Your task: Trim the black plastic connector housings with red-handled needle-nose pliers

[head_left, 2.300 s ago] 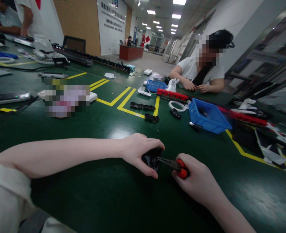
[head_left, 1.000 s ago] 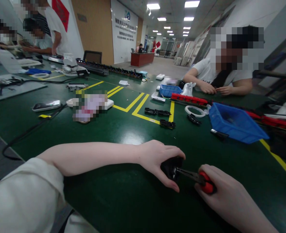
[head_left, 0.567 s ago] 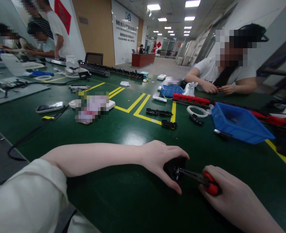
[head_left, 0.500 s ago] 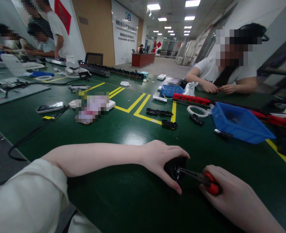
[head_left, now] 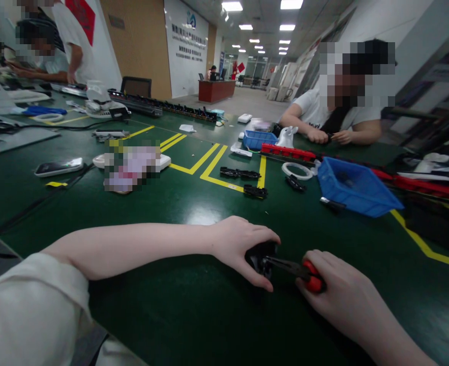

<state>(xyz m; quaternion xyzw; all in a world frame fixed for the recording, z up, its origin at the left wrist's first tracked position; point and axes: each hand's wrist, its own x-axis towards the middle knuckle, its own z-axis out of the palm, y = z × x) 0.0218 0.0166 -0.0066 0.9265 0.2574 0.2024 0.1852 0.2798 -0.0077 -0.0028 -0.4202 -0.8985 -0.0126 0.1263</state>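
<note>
My left hand [head_left: 243, 249] is closed around a small black part [head_left: 260, 254], thumb on the near side and fingers over the far side. Its exact kind is hard to make out in the shadow of the palm. My right hand [head_left: 334, 290] grips needle-nose pliers [head_left: 291, 265] by their red handles. The pliers' jaws point left and reach a shiny bit at the black part's right side; whether they clamp it cannot be seen. Both hands are low over the green table [head_left: 163, 315].
Beyond my hands lie several black parts [head_left: 240, 173] by yellow tape lines. A blue bin [head_left: 356, 190] stands to the right, with a white ring [head_left: 297, 171] beside it. Phones [head_left: 59, 166] and a cable lie left. A person [head_left: 334, 112] sits across the table.
The whole scene has shifted left in view as my head turned slightly right. My hands keep the same hold on the black part and the pliers.
</note>
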